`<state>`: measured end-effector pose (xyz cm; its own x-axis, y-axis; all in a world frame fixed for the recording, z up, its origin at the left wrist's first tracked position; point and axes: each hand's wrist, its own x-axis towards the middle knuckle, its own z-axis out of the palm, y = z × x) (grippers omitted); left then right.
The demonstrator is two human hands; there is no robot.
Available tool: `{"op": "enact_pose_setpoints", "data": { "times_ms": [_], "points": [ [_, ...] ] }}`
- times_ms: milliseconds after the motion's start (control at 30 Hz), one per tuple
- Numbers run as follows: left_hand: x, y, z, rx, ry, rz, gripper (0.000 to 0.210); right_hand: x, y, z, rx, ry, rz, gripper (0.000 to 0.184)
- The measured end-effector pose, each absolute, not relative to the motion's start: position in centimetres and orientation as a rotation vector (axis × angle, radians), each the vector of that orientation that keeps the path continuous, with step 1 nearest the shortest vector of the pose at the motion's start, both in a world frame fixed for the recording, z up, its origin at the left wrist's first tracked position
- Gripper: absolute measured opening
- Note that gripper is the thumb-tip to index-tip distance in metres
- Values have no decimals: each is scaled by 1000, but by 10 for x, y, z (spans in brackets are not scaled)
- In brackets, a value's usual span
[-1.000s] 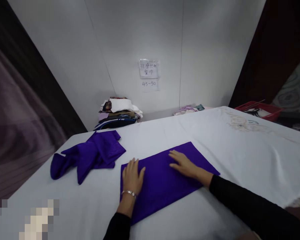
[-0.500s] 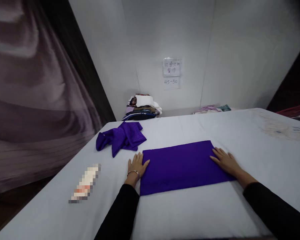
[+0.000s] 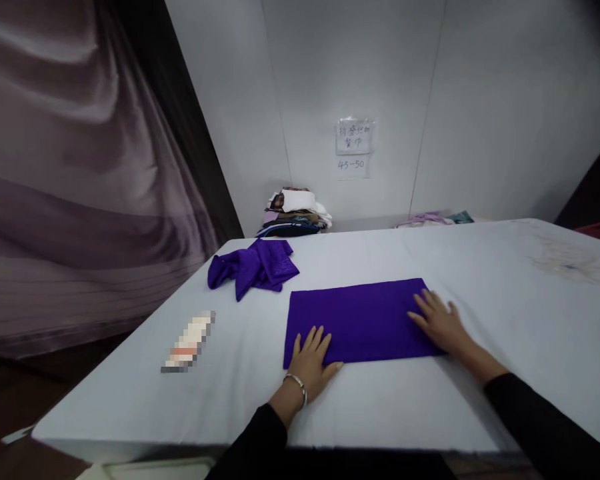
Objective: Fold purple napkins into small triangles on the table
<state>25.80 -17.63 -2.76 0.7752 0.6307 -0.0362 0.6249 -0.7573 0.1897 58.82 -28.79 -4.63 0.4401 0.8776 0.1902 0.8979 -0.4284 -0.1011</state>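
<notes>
A purple cloth (image 3: 365,320) lies flat in a long rectangle on the white-covered table (image 3: 380,407). My left hand (image 3: 313,363), a silver bangle at its wrist, rests with spread fingers over the cloth's near left corner. On the right end of the same cloth, my right hand (image 3: 440,323) lies with its fingers apart. Neither hand grips anything. Further back on the left sits a second purple cloth (image 3: 255,267), crumpled and apart from both hands.
A blurred-out flat item (image 3: 189,343) lies left on the table. Behind the far edge are a stack of folded fabrics (image 3: 295,217) and more cloth (image 3: 425,220). A paper sign (image 3: 354,143) hangs on the wall. A draped curtain (image 3: 95,200) borders the left side.
My left hand has moved from the cloth's left edge to its near left corner. My right hand has shifted slightly inward onto the cloth. The camera view has shifted a little.
</notes>
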Motion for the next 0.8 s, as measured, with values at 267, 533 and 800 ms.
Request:
{"op": "enact_pose_setpoints", "data": {
  "times_ms": [267,533,800],
  "points": [
    [260,-171,-34,2850,980,3,69,455,-276,-34,-1749,-2244,334,68],
    [225,-151,-43,2787,1175,-1,65,586,-354,-48,-2337,-1757,170,63],
    [276,-182,-26,2837,1048,54,68,540,-338,-29,-2255,-1850,120,69]
  ]
}}
